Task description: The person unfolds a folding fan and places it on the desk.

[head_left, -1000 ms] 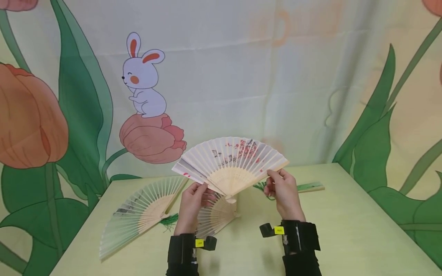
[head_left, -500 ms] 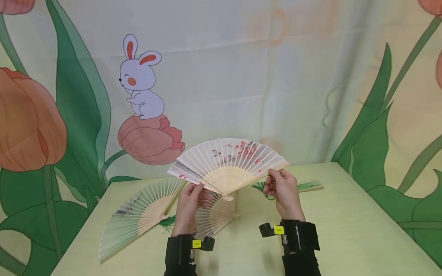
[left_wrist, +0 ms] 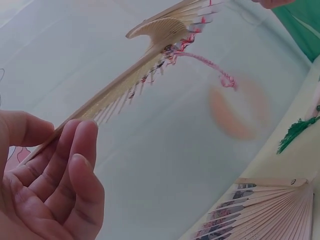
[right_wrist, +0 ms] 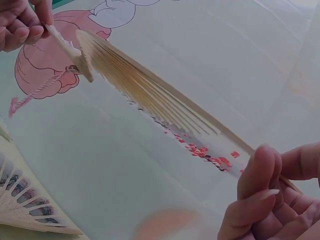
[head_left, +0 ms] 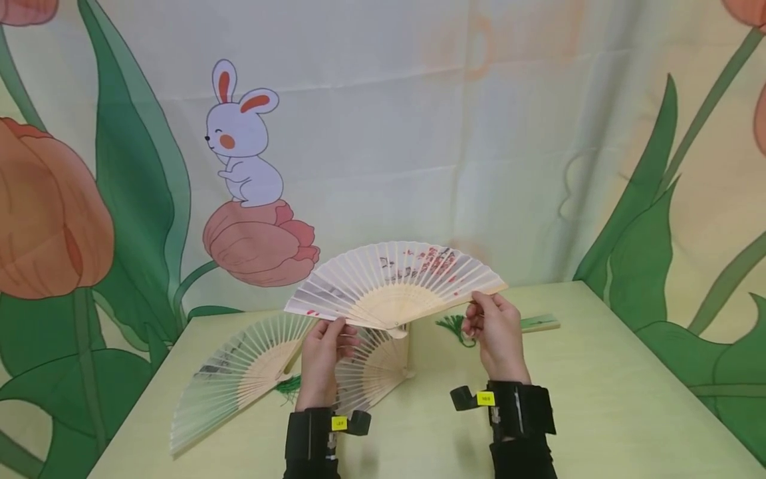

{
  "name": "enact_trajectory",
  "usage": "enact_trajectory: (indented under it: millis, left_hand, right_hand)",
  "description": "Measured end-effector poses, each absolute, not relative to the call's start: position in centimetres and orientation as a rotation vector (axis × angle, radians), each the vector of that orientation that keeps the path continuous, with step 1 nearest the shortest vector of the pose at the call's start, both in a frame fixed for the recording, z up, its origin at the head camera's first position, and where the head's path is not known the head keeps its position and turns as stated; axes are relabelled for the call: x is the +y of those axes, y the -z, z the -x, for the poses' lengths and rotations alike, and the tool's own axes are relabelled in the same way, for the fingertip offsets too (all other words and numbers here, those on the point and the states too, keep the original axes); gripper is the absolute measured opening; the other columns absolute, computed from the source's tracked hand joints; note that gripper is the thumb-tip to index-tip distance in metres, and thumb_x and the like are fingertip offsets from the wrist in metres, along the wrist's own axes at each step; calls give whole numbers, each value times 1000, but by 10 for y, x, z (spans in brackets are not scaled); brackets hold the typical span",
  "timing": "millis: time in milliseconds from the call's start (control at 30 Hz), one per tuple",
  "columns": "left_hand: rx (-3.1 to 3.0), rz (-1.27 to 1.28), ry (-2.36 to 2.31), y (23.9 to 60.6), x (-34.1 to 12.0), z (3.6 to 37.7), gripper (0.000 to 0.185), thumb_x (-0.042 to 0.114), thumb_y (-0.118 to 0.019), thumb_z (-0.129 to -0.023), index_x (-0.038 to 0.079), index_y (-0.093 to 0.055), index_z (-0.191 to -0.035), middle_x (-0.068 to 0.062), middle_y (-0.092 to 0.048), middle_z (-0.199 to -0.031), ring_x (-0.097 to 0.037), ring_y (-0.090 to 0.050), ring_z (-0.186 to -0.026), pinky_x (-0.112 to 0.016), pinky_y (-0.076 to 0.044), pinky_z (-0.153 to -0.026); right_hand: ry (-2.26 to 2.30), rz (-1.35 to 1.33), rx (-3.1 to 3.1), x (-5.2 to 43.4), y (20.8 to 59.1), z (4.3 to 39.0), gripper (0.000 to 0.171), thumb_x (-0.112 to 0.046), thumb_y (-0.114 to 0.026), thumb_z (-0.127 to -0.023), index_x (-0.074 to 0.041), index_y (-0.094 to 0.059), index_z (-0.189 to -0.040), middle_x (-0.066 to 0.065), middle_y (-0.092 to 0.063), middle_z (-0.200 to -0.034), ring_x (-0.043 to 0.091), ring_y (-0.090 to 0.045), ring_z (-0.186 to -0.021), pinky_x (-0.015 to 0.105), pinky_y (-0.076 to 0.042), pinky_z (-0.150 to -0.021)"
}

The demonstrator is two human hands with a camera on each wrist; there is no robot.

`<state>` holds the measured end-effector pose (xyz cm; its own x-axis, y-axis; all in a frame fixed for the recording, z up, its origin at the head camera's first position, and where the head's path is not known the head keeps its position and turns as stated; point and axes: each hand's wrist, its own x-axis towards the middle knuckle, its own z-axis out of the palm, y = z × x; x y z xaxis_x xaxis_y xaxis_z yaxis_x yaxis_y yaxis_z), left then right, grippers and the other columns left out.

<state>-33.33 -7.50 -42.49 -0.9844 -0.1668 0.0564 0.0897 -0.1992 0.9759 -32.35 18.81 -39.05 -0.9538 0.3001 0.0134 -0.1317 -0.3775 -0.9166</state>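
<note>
A white folding fan point(head_left: 395, 293) with red blossoms and pale wooden ribs is spread wide, held up above the table. My left hand point(head_left: 323, 359) pinches its left outer rib between thumb and fingers. On the opposite side, my right hand point(head_left: 498, 336) pinches the right outer rib. Both wrist views show the fan almost edge-on. A pink cord point(left_wrist: 210, 65) hangs from its pivot in the left wrist view; the same cord point(right_wrist: 40, 92) shows in the right wrist view. Beneath the fan, a second spread fan point(head_left: 374, 372) with grey patterning lies on the table, partly hidden by my left hand.
To the left lies a green spread fan point(head_left: 233, 379) with a green tassel point(head_left: 290, 386). A folded green fan point(head_left: 540, 323) with its own tassel point(head_left: 456, 327) lies at the back right. A printed curtain point(head_left: 383, 133) hangs behind the table point(head_left: 610, 399).
The held fan has spread wider, its left outer rib dropping nearer to level. My left hand has shifted slightly left, and my right hand slightly right at the end. The table fans stay put.
</note>
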Motion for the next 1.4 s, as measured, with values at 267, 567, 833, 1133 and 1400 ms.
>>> enact_trajectory:
  millis: [267, 567, 833, 1133, 1400]
  left_hand:
    - [-1843, -84, 2312, 424, -79, 332, 24, 22, -55, -101, 0, -59, -109, -8, -65, -85, -17, -66, -70, -25, -51, -59]
    - [-1825, -77, 2322, 425, -83, 331, 27, 24, -55, -101, -1, -59, -111, -10, -65, -88, -17, -64, -71, -25, -50, -60]
    - [-1822, -69, 2335, 425, -83, 331, 27, 24, -55, -101, -2, -57, -111, -10, -67, -87, -17, -64, -71, -24, -51, -59]
    - [-1797, -39, 2377, 428, -85, 329, 26, 22, -51, -103, -2, -54, -112, -11, -69, -87, -16, -68, -70, -26, -54, -59]
    - [-1769, -48, 2391, 427, -85, 331, 24, 22, -52, -102, -1, -56, -108, -10, -69, -85, -17, -67, -69, -26, -53, -59]
  right_hand:
    - [-2488, 213, -1465, 193, 391, 323, 16, -18, -50, -103, -2, -51, -102, 2, -54, -71, 12, -51, -49, 21, -43, -49]
    - [-2524, 185, -1410, 196, 390, 323, 18, -20, -46, -105, -4, -47, -112, 2, -58, -75, 11, -60, -56, 21, -47, -54]
    - [-2515, 207, -1418, 194, 391, 323, 16, -20, -45, -105, -5, -47, -110, 1, -58, -75, 12, -63, -61, 21, -45, -56]
    - [-2492, 227, -1395, 191, 395, 324, 10, -13, -48, -101, -2, -49, -100, 1, -52, -68, 11, -49, -50, 20, -43, -49]
    - [-2493, 215, -1384, 192, 392, 323, 8, -9, -47, -99, -3, -49, -104, 0, -49, -66, 12, -45, -47, 20, -40, -46]
